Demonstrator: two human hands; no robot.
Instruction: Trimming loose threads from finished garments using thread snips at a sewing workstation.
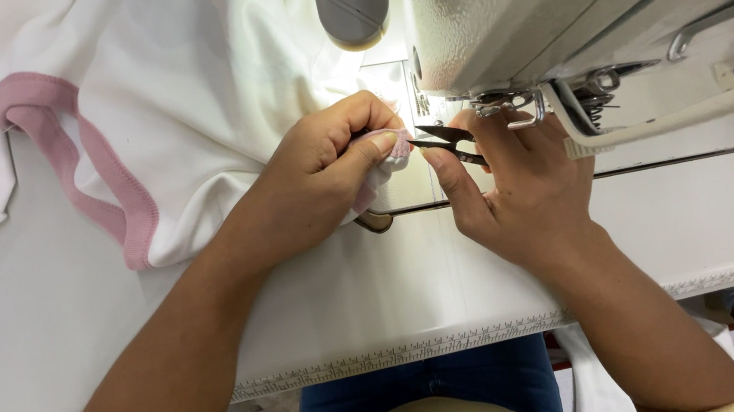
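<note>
Snips (448,142) half-hidden by right hand (524,189), fabric (385,163) bunched

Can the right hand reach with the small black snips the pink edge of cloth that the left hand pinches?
Probably yes. The right hand holds the snips with the blades pointing at the pink edge in the left hand, almost touching, with nothing between them.

The garment (192,97) left of the sewing machine (566,21) is white with dusty-pink ribbed trim (102,188). The machine itself is pale grey, bearing a purple strip and a yellow patch at its right. Below it, the snips (449,141) are black and the table (376,287) is white.
</note>
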